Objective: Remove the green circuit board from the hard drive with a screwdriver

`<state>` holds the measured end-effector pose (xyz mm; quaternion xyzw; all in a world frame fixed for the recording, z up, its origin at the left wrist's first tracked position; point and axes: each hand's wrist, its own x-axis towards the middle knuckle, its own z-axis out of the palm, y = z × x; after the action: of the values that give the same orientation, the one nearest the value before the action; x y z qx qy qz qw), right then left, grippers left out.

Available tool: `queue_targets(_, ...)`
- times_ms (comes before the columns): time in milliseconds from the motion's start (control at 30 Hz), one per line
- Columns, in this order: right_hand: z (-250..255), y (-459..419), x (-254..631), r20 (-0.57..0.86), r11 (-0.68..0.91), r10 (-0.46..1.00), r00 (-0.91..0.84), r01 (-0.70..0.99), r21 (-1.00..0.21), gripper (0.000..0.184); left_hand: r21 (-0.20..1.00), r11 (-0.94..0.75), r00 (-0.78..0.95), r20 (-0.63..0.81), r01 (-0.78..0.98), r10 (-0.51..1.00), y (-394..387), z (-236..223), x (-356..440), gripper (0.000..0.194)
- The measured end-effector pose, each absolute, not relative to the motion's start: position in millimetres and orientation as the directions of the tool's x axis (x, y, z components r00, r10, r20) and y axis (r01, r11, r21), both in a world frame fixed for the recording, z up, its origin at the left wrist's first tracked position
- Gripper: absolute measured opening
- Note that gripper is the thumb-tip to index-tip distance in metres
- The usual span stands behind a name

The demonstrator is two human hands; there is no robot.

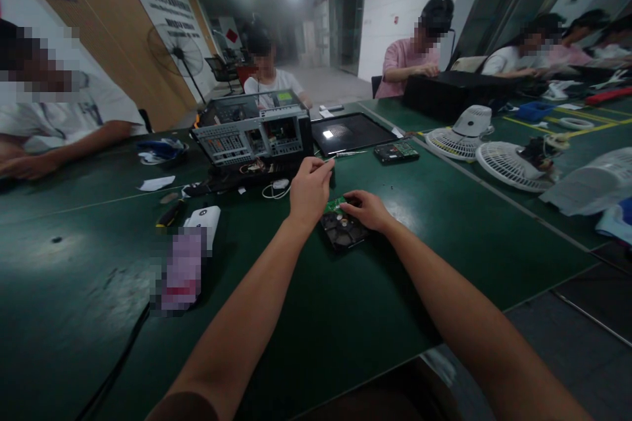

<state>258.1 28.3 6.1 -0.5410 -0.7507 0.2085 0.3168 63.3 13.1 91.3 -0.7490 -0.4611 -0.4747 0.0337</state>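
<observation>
A hard drive (344, 231) lies on the green table in front of me, its circuit board side up, with a green board at the far end. My right hand (368, 210) grips it at the far right corner, thumb on the green board and fingers curled over the edge. Just above and left of the drive, my left hand (310, 192) is raised with its fingers pinched together. What sits in that pinch is too small to make out. Beyond those fingertips there is a thin metal tool (351, 153). A second hard drive (396, 152) lies farther back to the right.
An opened computer case (251, 135) stands at the back left, beside a black side panel (351, 133). Left are a screwdriver (170, 214) and a white device (203, 220) with a cable. Fan parts (459, 135) lie right. Several people sit around the tables.
</observation>
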Motion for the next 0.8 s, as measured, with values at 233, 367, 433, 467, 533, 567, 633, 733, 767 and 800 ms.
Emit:
queue_targets(233, 5.2, 28.7, 258.1, 0.245, 0.324, 0.946, -0.214, 0.672, -0.666, 0.039, 0.414, -0.620, 0.163, 0.731, 0.666, 0.662, 13.0, 92.0, 63.6, 0.026)
queue_targets(367, 4.4, 28.5, 258.1, 0.253, 0.326, 0.945, -0.207, 0.670, -0.667, 0.039, 0.462, -0.599, 0.117, 0.720, 0.654, 0.684, 13.9, 90.8, 63.6, 0.019)
queue_targets(433, 4.1, 28.6, 258.2, 0.254, 0.322, 0.946, -0.202, 0.669, -0.669, 0.039, 0.488, -0.584, 0.095, 0.709, 0.649, 0.698, 15.1, 89.4, 63.8, 0.018)
queue_targets(467, 4.1, 28.6, 258.2, 0.253, 0.321, 0.946, -0.201, 0.669, -0.670, 0.039, 0.501, -0.579, 0.082, 0.706, 0.644, 0.703, 15.7, 88.8, 63.9, 0.018)
queue_targets(533, 4.3, 28.7, 258.2, 0.253, 0.322, 0.946, -0.203, 0.670, -0.668, 0.039, 0.524, -0.574, 0.059, 0.704, 0.629, 0.708, 16.3, 88.1, 64.2, 0.020)
queue_targets(567, 4.6, 28.8, 258.2, 0.254, 0.324, 0.945, -0.205, 0.672, -0.665, 0.039, 0.529, -0.575, 0.055, 0.705, 0.624, 0.707, 16.3, 88.2, 64.4, 0.021)
queue_targets(633, 5.3, 28.7, 258.2, 0.255, 0.329, 0.944, -0.211, 0.678, -0.657, 0.039, 0.516, -0.578, 0.065, 0.709, 0.632, 0.703, 15.5, 89.6, 64.5, 0.018)
queue_targets(733, 6.1, 28.4, 257.9, 0.252, 0.328, 0.944, -0.213, 0.682, -0.654, 0.038, 0.462, -0.581, 0.094, 0.723, 0.670, 0.684, 13.1, 93.3, 64.0, 0.011)
queue_targets(767, 6.2, 28.3, 257.8, 0.252, 0.327, 0.945, -0.211, 0.680, -0.656, 0.038, 0.447, -0.582, 0.100, 0.729, 0.680, 0.677, 12.1, 94.5, 63.7, 0.010)
queue_targets(800, 6.1, 28.2, 257.8, 0.253, 0.326, 0.945, -0.208, 0.677, -0.659, 0.038, 0.436, -0.581, 0.102, 0.734, 0.687, 0.671, 11.3, 95.5, 63.5, 0.010)
